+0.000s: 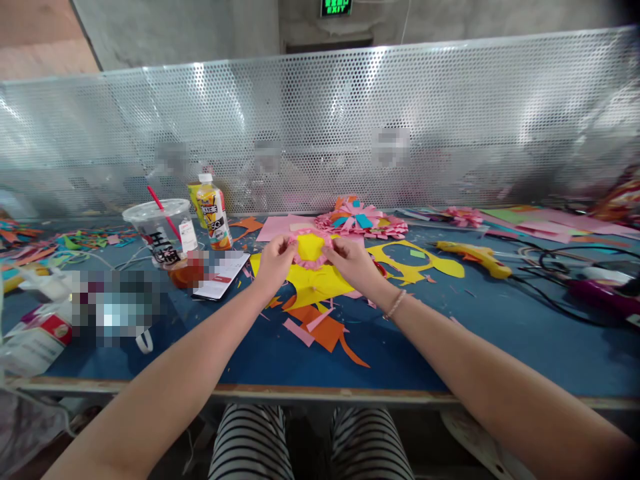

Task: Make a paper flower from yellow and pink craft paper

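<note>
1. I hold a paper flower between my 2 hands, just above the blue table, over a cut-up yellow sheet.
2. My left hand pinches the flower's left edge with thumb and fingertips closed on the pink frill; my right hand grips the right edge the same way.
3. I judge it very light and thin: paper that bends at a touch, creases for good if squeezed, and could tear at the frill.
4. The frill looks soft and springy, so the safest hold seems to be the rim on opposite sides, with light fingertip pressure, rather than the flat middle.
5. It is not slippery, I think; dry paper holds well between fingers, though any glue on it may be tacky. I cannot tell whether there is any.
6. Its look: a round yellow centre ringed by a ruffled pink border, about as wide as the gap between my hands.
7. Nearby lie orange scraps below it, a larger finished rosette behind it, a yellow glue gun to the right, and a lidded cup and juice bottle to the left.
</note>
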### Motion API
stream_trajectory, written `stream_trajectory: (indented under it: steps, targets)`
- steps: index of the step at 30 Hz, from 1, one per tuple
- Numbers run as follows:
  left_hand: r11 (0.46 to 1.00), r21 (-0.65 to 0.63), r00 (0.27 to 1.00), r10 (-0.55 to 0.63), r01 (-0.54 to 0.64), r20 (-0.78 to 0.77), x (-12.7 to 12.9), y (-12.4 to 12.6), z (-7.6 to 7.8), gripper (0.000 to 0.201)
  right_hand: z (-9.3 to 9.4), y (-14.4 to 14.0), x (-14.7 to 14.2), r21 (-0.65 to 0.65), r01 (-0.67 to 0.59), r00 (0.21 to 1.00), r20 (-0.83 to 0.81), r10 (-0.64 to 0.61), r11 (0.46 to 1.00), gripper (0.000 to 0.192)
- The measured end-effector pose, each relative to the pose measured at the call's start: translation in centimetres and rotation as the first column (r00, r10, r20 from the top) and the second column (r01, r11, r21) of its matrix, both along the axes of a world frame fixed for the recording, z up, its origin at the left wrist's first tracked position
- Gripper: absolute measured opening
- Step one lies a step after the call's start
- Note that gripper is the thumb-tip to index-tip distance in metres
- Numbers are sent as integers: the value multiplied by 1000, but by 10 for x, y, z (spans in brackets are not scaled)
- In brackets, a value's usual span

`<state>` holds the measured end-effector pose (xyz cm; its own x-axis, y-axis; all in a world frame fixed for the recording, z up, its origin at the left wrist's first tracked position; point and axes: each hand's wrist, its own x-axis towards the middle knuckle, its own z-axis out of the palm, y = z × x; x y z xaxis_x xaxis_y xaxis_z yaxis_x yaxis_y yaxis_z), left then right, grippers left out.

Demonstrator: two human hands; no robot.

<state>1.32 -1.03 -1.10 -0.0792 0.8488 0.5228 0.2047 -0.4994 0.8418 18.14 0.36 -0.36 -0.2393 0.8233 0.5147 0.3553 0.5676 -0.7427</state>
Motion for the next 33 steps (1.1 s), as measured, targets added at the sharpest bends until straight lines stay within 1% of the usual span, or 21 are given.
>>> stream_trajectory:
  steps: [3, 7, 9, 12, 18, 22, 26, 29, 33]
  targets:
    - [1000, -31, 1000, -5, 4, -8, 2, 0, 0, 20, 0, 1, 0, 34, 39, 999, 17, -40, 999, 30]
    - [998, -58, 999, -22, 19, -48, 5, -1, -1, 20, 0, 4, 1, 69, 48, 999, -3, -48, 997, 25]
    - [999, -44, 996, -30, 26, -83, 5, -1, -2, 20, -1, 6, 2, 87, 41, 999, -31, -39, 995, 24]
    - [1000, -8, 990, 1, -2, -138, 5, -1, -4, 18, -4, 8, 2, 105, 16, 998, -60, -10, 994, 23]
    - [1000, 5, 984, 31, -31, -174, 5, -1, -2, 16, -7, 10, 2, 80, -17, 998, -53, 21, 997, 20]
    - [998, 39, 974, 58, -50, -219, 7, -7, 2, 14, -3, 4, -1, 81, -20, 1000, -8, 21, 997, 18]
    - [993, 87, 963, 100, -80, -251, 10, -14, 5, 16, -2, -3, -6, 111, -77, 995, 66, 70, 991, 14]
    - [993, 85, 954, 99, -78, -281, 11, -15, 7, 12, -4, -5, -7, 129, -75, 993, 105, 61, 989, 10]
    - [993, 81, 945, 102, -80, -312, 10, -14, 6, 12, -4, -6, -7, 154, -69, 992, 112, 52, 986, 12]
